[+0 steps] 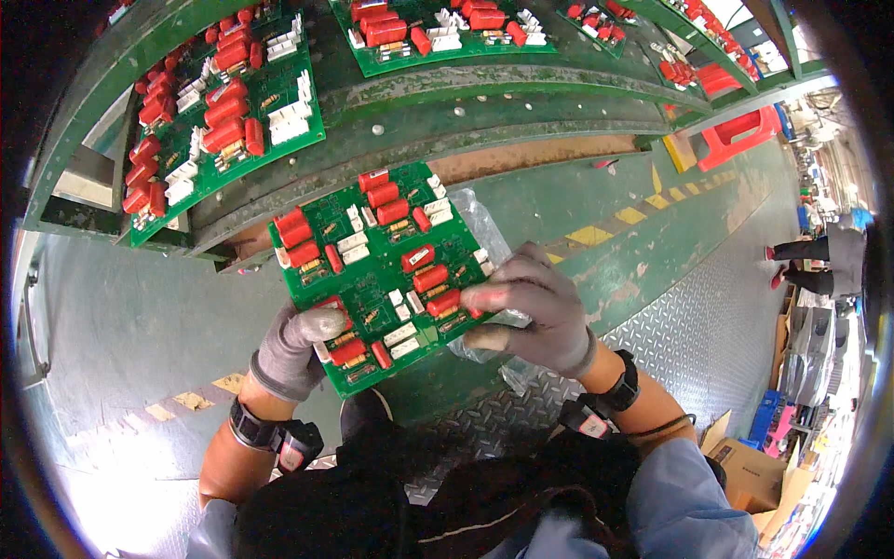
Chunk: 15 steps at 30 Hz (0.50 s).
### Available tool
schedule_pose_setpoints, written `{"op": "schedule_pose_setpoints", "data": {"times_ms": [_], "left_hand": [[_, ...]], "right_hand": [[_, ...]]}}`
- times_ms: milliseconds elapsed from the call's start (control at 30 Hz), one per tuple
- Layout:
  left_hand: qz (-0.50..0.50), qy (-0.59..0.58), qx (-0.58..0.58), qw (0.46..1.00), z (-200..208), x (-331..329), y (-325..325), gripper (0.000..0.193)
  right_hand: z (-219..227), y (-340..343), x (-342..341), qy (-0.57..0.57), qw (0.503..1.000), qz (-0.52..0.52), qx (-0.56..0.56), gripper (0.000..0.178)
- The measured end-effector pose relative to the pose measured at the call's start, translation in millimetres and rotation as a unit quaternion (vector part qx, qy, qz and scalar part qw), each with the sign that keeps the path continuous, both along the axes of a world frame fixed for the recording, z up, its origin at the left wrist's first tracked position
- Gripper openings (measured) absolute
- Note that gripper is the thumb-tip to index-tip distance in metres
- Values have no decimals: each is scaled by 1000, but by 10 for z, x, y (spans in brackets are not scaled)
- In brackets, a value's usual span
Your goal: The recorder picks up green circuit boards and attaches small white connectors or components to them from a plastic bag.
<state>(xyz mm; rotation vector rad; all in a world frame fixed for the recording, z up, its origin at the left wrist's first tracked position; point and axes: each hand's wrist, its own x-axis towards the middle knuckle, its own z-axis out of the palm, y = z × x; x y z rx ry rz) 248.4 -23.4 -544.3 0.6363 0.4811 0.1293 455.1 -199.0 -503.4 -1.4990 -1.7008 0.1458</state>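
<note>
A green circuit board (380, 254) with red cylindrical capacitors and white block parts is held up in front of me, component side up and tilted. My left hand (296, 347), in a grey glove, grips its lower left edge, thumb on top beside a red capacitor. At the right edge, my gloved right hand (535, 307) is closed round the board near a small red part; what its fingertips press on is partly hidden. Clear plastic film (482, 226) shows behind the board and under my right hand.
Ahead stands a green metal rack (424, 130) carrying more populated boards (223, 130). Yellow-striped marking (591, 235) runs along the green floor. To the right are a red plastic object (738, 140), a cardboard box (750, 475) and a person (829, 256) farther off.
</note>
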Motion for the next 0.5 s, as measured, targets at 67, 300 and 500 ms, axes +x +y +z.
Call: {"op": "schedule_pose_setpoints", "data": {"times_ms": [67,300,500], "left_hand": [[1,5,2,1000,-22,-3,3,74],[-16,-23,-58,998,110,126,-21,77],[-69,-39,-110,991,159,116,-81,84]], "right_hand": [[-57,-77,-25,126,990,-62,-32,40],[-7,-62,-53,-127,991,-48,0,38],[32,-137,-152,-265,962,-45,49,29]]}}
